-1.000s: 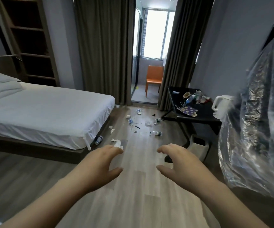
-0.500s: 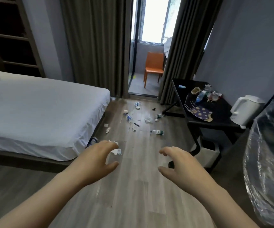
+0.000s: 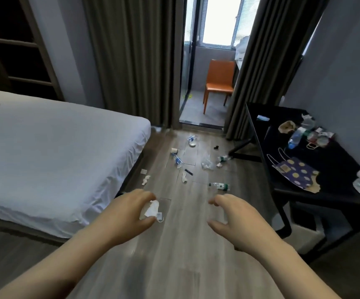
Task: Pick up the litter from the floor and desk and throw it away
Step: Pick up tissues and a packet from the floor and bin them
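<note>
Left hand (image 3: pixel 131 214), right hand (image 3: pixel 239 221): empty, loosely curled; I poise them to scoop | white litter (image 3: pixel 152 209) near floor (image 3: pixel 174 260) left edge

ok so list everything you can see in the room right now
bed: 1, white, left
shelves: 1, dark wood, far left
curtains: 2, grey-brown, flanking the doorway
chair: 1, orange, beyond the doorway
desk: 1, black, right
dotted bag: 1, purple and yellow, on desk
desk litter: several, mixed, back of desk
floor bottles: about 4, clear, between bed and desk
white wad: 1, floor, seen between left thumb and fingers
left hand: 1, loosely curled, holds nothing
right hand: 1, loosely curled, holds nothing
</note>
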`<state>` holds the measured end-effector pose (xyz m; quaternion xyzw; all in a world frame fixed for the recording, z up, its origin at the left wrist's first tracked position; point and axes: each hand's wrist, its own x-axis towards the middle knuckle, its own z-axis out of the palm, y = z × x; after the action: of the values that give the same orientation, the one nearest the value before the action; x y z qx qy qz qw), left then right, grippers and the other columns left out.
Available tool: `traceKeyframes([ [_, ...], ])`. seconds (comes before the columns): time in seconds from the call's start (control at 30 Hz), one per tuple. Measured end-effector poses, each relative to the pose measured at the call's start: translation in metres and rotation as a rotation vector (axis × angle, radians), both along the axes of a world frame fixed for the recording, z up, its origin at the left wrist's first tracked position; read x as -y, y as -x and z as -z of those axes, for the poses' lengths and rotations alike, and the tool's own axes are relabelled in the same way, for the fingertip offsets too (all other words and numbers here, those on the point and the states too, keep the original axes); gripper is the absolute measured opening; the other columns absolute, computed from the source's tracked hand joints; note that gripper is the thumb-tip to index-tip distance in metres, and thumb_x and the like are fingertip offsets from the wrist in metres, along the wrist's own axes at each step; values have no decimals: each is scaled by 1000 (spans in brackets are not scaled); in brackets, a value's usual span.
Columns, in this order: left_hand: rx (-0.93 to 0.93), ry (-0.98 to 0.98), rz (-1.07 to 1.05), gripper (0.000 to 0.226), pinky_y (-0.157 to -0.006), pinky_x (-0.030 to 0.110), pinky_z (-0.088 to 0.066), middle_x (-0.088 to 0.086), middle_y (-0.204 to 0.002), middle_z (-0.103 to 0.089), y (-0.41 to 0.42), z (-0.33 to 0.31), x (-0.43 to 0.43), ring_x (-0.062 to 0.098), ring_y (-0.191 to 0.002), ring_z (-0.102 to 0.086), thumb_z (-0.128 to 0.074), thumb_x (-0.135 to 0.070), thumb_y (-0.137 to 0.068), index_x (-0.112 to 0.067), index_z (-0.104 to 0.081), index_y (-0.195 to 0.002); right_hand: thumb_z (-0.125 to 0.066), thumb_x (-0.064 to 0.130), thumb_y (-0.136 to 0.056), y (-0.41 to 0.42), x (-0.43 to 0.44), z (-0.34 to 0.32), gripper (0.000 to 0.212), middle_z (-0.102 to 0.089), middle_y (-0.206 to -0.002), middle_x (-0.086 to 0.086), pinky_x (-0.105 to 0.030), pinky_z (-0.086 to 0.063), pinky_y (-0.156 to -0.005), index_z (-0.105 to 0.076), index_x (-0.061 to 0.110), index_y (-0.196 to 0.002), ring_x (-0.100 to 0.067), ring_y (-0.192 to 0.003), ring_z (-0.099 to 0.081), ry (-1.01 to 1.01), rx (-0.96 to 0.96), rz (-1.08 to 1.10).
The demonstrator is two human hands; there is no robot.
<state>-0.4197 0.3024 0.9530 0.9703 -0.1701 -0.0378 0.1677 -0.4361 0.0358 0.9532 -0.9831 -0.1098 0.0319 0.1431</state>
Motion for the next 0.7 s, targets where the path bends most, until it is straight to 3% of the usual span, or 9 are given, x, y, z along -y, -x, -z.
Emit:
traceKeyframes([
  [0.2,-33,-11,-42,40,-92,27,-42,-8,-118,-56,-90,12,22,9,-107,-54,-58,-43,-87,-28,-52,-124,-58,42,-87,-106,22,7,48,-53,-129,12,-25,-41,-95,-49,30,-132,-10,-121,-48,0,-14,-49],
  [0.7,-98,55,-74,49,-98,26,-41,-8,-130,-54,-356,79,3,10,-119,-51,-60,-44,-87,-26,-49,-132,-59,41,-86,-371,1,51,47,-54,-123,11,-23,-39,-90,-50,29,-130,-9,-117,-50,25,-116,-79],
])
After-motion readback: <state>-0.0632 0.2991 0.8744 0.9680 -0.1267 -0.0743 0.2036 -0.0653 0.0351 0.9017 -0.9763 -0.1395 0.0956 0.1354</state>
